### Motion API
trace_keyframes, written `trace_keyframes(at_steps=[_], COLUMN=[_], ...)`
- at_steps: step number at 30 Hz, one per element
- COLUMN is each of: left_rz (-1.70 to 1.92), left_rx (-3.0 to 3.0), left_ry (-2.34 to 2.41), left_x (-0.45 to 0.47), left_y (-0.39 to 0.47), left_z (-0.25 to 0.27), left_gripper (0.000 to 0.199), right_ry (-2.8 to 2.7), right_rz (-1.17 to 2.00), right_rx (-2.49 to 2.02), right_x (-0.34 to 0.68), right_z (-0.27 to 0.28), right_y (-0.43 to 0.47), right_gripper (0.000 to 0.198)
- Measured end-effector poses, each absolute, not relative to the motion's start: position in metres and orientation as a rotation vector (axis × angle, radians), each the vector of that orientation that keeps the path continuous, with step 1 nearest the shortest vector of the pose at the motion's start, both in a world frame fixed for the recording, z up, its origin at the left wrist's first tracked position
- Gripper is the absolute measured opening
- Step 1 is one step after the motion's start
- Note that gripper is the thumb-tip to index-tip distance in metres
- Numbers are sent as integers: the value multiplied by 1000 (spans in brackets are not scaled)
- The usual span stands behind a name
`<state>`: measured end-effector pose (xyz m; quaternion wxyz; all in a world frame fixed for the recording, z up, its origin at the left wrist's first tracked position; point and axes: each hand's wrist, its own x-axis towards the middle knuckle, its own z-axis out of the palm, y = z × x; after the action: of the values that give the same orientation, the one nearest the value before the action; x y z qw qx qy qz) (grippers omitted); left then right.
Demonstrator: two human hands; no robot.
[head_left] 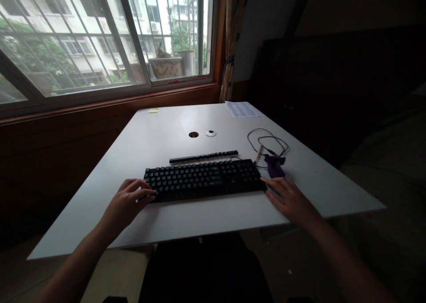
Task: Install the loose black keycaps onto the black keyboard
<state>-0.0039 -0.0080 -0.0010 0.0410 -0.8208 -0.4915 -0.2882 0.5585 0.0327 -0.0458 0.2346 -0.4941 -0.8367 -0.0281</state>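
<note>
A black keyboard (199, 179) lies lengthwise across the white desk, its near edge facing me. My left hand (133, 194) grips its left front corner, thumb below and fingers over the edge. At the opposite end, my right hand (282, 194) holds the right front corner between thumb and fingers. Just behind the keyboard lies a narrow black strip with a row of keys (203, 156). Beside the right end, a crumpled purple cloth (274, 166) rests near a thin light-coloured stick (258, 153), whose kind I cannot make out.
A looped black cable (281, 143) spreads over the desk (173, 121) at the right. Farther back are a round hole (193, 135), its white cover (211, 133), printed sheets (243, 109) and a yellow note (153, 110). A barred window (100, 41) stands behind.
</note>
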Motion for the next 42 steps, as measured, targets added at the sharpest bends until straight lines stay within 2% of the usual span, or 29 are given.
trace_keyframes(at_steps=[10,23,42], left_rz=[-783,-1330,-1424], left_rx=[-2433,-2122,-2055], left_ry=[-1484,-2049,-2168], left_x=[7,30,37], left_y=[-24,-23,-22], left_z=[-5,-30,-33], left_gripper=[20,48,50], right_ry=[-2289,-2290,-2289], right_rz=[-64,-68,-75], right_rx=[-1364,-1355,-1344], right_x=[558,558,557], right_z=[-45,-46,-44], right_y=[32,32,32], right_gripper=[45,45,45])
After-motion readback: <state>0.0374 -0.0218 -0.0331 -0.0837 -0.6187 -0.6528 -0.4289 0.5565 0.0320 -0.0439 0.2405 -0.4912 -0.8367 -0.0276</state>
